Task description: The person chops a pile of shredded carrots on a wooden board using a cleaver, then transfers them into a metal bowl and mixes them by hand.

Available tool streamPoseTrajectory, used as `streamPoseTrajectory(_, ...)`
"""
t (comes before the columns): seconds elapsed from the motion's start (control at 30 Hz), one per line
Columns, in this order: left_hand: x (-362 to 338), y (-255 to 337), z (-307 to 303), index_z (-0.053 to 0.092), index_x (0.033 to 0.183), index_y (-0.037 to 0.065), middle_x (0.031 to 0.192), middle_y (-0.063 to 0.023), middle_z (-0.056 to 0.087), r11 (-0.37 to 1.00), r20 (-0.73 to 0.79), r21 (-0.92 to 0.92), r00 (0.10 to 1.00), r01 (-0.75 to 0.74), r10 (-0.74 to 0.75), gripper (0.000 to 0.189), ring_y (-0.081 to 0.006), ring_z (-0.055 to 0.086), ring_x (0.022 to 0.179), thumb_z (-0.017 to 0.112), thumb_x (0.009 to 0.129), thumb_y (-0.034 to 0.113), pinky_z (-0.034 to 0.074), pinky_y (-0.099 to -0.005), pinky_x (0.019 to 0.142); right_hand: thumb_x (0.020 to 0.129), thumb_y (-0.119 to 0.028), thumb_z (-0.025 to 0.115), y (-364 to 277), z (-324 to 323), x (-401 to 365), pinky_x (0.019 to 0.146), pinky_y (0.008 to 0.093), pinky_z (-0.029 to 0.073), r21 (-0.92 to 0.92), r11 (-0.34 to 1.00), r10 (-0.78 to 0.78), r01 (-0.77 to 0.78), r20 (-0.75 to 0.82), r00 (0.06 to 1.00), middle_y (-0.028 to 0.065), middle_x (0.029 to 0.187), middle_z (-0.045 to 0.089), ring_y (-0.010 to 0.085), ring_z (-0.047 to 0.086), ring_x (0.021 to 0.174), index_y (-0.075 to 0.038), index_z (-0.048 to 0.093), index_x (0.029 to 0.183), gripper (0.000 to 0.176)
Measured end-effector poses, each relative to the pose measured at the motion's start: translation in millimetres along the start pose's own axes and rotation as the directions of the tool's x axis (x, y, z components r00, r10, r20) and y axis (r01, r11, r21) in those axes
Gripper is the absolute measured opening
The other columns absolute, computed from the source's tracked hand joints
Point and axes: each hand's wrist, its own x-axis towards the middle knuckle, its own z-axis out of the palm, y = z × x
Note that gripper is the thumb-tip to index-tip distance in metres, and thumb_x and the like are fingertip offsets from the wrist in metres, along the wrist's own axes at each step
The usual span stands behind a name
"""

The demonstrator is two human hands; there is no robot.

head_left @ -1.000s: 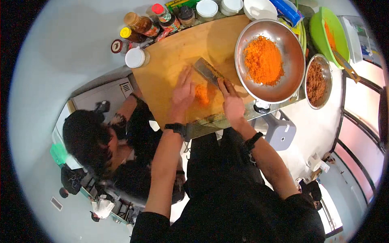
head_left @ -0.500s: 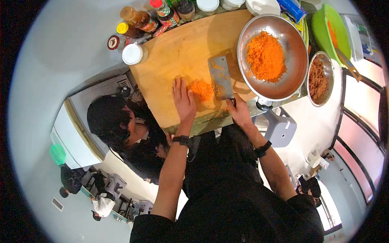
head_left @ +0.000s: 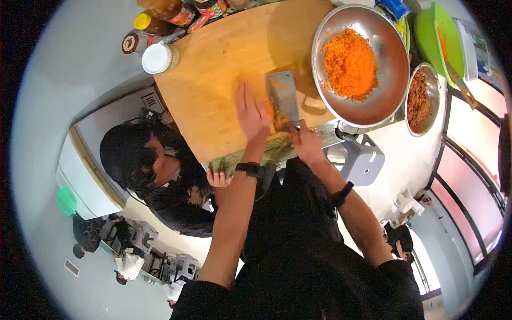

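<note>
My right hand (head_left: 306, 144) is wrapped round the handle of a cleaver (head_left: 284, 96), whose broad blade lies low over the wooden cutting board (head_left: 213, 74). Orange shreds cling to the blade. My left hand (head_left: 252, 111) rests on the board just left of the cleaver, fingers stretched out and slightly blurred. Between the hand and the blade sits a small heap of finely chopped carrot (head_left: 273, 116), partly hidden by both. Right of the board, a large steel bowl (head_left: 394, 64) holds a mound of chopped carrot (head_left: 349, 64).
A smaller steel bowl (head_left: 434, 101) of brown mince and a green basin (head_left: 437, 32) stand at the right. Bottles and a white-lidded jar (head_left: 160, 57) line the board's far left edge. A person in black (head_left: 176, 186) is close on the left; a grey stool (head_left: 365, 162) is below.
My left hand has moved right against the carrot heap, covering much of it, and the cleaver has shifted slightly left. The view has also tilted, with the board sitting higher.
</note>
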Motion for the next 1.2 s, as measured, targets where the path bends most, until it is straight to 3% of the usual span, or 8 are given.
streamPoseTrajectory(0.17,8,23,17,0.039,0.142,-0.003,0.151,-0.0207,0.035,1.0,0.026,0.0,1.0,-0.003,0.003,0.048,-0.0388,0.03,0.141,0.041,0.098,0.017,0.024,-0.046,0.116,0.096,-0.017,0.054,-34,11,7,0.063,0.0529,0.049,-0.079,0.994,-0.081,0.081,-0.003,0.997,0.0297,0.077,0.062,0.0491,0.061,0.075,0.004,0.046,0.097,0.023)
streamPoseTrajectory(0.37,5,21,22,0.038,0.143,-0.002,0.152,-0.0193,0.033,0.996,0.109,0.058,0.992,-0.072,0.065,0.048,-0.0381,0.028,0.142,0.039,0.1,0.018,0.024,-0.046,0.117,0.097,-0.016,0.049,-31,7,11,0.063,0.0475,0.051,0.194,0.981,-0.018,0.012,0.028,0.999,0.0253,0.076,0.063,0.0436,0.065,0.074,0.0,0.049,0.1,0.016)
streamPoseTrajectory(0.57,4,30,14,0.037,0.144,-0.004,0.152,-0.0203,0.034,0.992,0.068,-0.119,0.996,-0.044,0.052,0.048,-0.0382,0.026,0.143,0.04,0.099,0.014,0.022,-0.0441,0.117,0.094,-0.017,0.046,-35,-5,16,0.083,0.0492,0.052,0.291,0.954,-0.016,-0.071,0.288,0.958,0.0315,0.104,0.063,0.047,0.063,0.095,-0.009,0.035,0.143,0.051)
streamPoseTrajectory(0.67,11,47,-3,0.04,0.142,-0.005,0.15,-0.0214,0.036,0.988,0.047,-0.102,0.992,-0.115,0.12,0.046,-0.0386,0.029,0.142,0.041,0.099,0.01,0.024,-0.0447,0.116,0.095,-0.019,0.046,-58,-31,11,0.086,0.0488,0.051,0.384,0.909,-0.017,-0.158,0.414,0.91,0.0285,0.107,0.064,0.0473,0.061,0.099,-0.01,0.038,0.142,0.049)
streamPoseTrajectory(0.8,33,105,-31,0.042,0.14,-0.005,0.149,-0.0219,0.038,0.961,0.003,0.007,0.961,-0.276,0.276,0.045,-0.0386,0.032,0.14,0.044,0.097,0.007,0.026,-0.0447,0.115,0.096,-0.017,0.048,-62,-61,-1,0.083,0.0472,0.052,0.488,0.866,-0.257,0.112,0.24,0.936,0.0241,0.105,0.067,0.0449,0.065,0.093,-0.007,0.045,0.137,0.043)
streamPoseTrajectory(0.93,44,203,-20,0.044,0.141,-0.001,0.149,-0.02,0.039,0.934,0.109,-0.119,0.93,-0.338,0.351,0.045,-0.036,0.033,0.141,0.043,0.097,0.006,0.027,-0.0446,0.116,0.098,-0.012,0.051,-71,-159,-27,0.062,0.0319,0.05,0.664,0.742,-0.085,-0.088,0.224,0.971,0.0096,0.084,0.066,0.017,0.061,0.067,-0.003,0.055,0.118,0.023)
streamPoseTrajectory(1.1,59,267,39,0.044,0.14,-0.001,0.149,-0.0177,0.04,0.762,0.016,-0.302,0.796,-0.572,0.604,0.05,-0.0348,0.035,0.139,0.051,0.09,0.001,0.03,-0.044,0.115,0.1,-0.016,0.05,-58,-246,-45,0.058,0.0299,0.047,0.594,0.804,0.056,-0.015,-0.051,0.997,0.0063,0.075,0.063,0.0139,0.059,0.062,-0.002,0.056,0.108,0.017)
streamPoseTrajectory(1.2,63,236,110,0.047,0.138,-0.001,0.147,-0.0178,0.042,0.941,0.105,-0.235,0.956,-0.245,0.275,0.048,-0.0342,0.035,0.139,0.051,0.091,0.0,0.031,-0.0419,0.115,0.098,-0.021,0.049,-9,-256,-30,0.059,0.0315,0.048,0.582,0.808,0.209,-0.091,-0.137,0.968,0.0078,0.072,0.063,0.0147,0.059,0.063,0.0,0.057,0.095,0.022)
